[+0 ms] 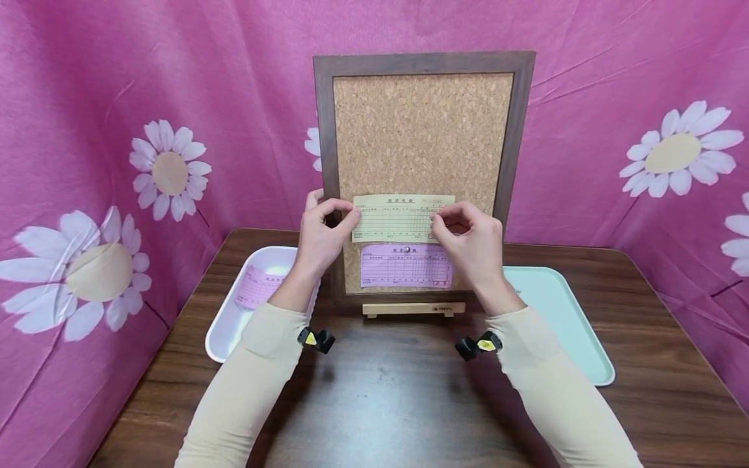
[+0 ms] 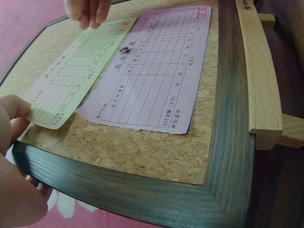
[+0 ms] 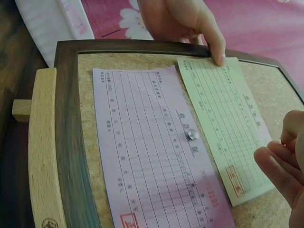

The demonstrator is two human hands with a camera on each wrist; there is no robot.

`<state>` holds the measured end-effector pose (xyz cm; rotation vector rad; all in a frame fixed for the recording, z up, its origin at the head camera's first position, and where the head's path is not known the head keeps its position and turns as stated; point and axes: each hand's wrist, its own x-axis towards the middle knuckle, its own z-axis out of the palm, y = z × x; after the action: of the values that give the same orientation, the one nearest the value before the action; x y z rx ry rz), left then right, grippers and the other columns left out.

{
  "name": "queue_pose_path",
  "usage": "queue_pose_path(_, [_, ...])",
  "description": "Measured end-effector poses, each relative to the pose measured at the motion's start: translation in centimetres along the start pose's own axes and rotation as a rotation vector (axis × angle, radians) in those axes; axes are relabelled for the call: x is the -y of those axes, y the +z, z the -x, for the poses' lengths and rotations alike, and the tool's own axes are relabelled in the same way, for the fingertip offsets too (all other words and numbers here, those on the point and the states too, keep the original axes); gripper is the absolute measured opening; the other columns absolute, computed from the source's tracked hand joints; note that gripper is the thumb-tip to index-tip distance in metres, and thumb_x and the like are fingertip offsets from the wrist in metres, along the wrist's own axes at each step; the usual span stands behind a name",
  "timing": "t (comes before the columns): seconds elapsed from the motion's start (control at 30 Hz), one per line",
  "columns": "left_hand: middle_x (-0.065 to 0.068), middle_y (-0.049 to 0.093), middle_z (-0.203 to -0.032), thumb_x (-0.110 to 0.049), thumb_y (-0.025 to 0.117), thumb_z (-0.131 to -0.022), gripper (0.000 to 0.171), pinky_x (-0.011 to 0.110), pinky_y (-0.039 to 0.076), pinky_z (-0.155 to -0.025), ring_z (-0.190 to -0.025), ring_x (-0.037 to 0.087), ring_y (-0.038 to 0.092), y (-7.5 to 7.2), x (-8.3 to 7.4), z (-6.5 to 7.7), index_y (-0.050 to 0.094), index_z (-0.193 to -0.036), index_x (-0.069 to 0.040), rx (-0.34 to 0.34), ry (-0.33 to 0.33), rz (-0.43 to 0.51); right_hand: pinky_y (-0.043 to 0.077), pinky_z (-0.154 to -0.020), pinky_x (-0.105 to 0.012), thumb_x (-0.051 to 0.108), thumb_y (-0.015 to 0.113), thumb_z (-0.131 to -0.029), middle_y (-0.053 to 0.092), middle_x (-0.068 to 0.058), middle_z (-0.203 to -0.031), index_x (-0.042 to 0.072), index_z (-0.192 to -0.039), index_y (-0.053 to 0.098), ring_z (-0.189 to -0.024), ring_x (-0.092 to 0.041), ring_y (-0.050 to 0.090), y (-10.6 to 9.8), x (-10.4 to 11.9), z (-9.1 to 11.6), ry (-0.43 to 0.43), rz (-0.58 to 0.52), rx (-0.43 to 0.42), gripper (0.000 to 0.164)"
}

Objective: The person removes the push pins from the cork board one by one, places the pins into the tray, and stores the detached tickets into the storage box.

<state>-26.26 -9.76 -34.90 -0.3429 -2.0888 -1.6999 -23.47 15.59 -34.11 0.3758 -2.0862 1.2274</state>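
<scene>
A cork board (image 1: 421, 136) in a dark wooden frame stands upright on a small easel. My left hand (image 1: 325, 227) pinches the left edge of a yellow receipt slip (image 1: 389, 224) held over the lower cork, some of its fingers behind the frame. At the slip's right part, my right hand (image 1: 475, 237) has its fingertips together on a small push pin, whose thin tip (image 2: 74, 23) shows in the left wrist view; its head is hidden by the fingers. Just below, a purple receipt slip (image 1: 386, 268) is fixed by a silver push pin (image 3: 192, 135) near its top middle.
On the left of the table (image 1: 380, 403) sits a white tray (image 1: 219, 348) with purple slips (image 1: 254, 289) in it. A mint green tray (image 1: 562, 325) lies on the right. The easel's wooden ledge (image 1: 412, 310) juts out under the frame. Pink flowered cloth (image 1: 246, 130) hangs behind.
</scene>
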Motion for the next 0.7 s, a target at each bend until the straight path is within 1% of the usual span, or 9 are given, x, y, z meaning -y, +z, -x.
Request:
queue_pose_path(0.13, [0.02, 0.052, -0.142, -0.01, 0.077, -0.092, 0.019, 0.038, 0.045, -0.107, -0.133, 0.027, 0.05, -0.1, 0.0, 0.0, 0.078, -0.1, 0.006, -0.01, 0.001, 0.018, 0.053, -0.072, -0.006, 0.003, 0.075, -0.093, 0.08, -0.019, -0.089, -0.005, -0.097, 0.078, -0.073, 0.016, 0.062, -0.5, -0.3, 0.1, 0.02, -0.013, -0.002, 0.009])
queue_pose_path(0.27, [0.018, 0.052, -0.143, -0.011, 0.077, -0.092, 0.02, 0.035, 0.047, -0.1, -0.132, 0.025, 0.051, -0.4, 0.0, 0.1, 0.078, -0.101, 0.006, -0.011, -0.012, 0.017, 0.054, -0.073, -0.006, 0.003, 0.074, -0.093, 0.079, -0.021, -0.09, -0.006, -0.097, 0.078, -0.074, 0.015, 0.062, -0.8, -0.5, 0.1, 0.026, -0.029, -0.004, 0.011])
queue_pose_path(0.5, [0.018, 0.052, -0.147, -0.013, 0.078, -0.093, 0.02, 0.04, 0.049, -0.099, -0.137, 0.027, 0.051, -0.7, -0.1, 0.3, 0.078, -0.101, 0.005, -0.013, -0.033, 0.002, 0.053, -0.071, -0.006, -0.002, 0.075, -0.093, 0.079, -0.021, -0.087, -0.006, -0.096, 0.079, -0.072, 0.013, 0.063, -1.3, -0.5, 0.1, 0.032, -0.037, -0.005, 0.007])
queue_pose_path(0.7, [0.018, 0.053, -0.148, -0.013, 0.077, -0.093, 0.02, 0.044, 0.05, -0.097, -0.138, 0.026, 0.05, -0.8, 0.0, 0.3, 0.078, -0.102, 0.005, -0.021, -0.039, -0.001, 0.052, -0.071, -0.005, -0.004, 0.075, -0.093, 0.08, -0.021, -0.09, -0.006, -0.097, 0.08, -0.074, 0.014, 0.063, -1.8, -0.6, 0.2, 0.022, -0.035, -0.006, 0.006])
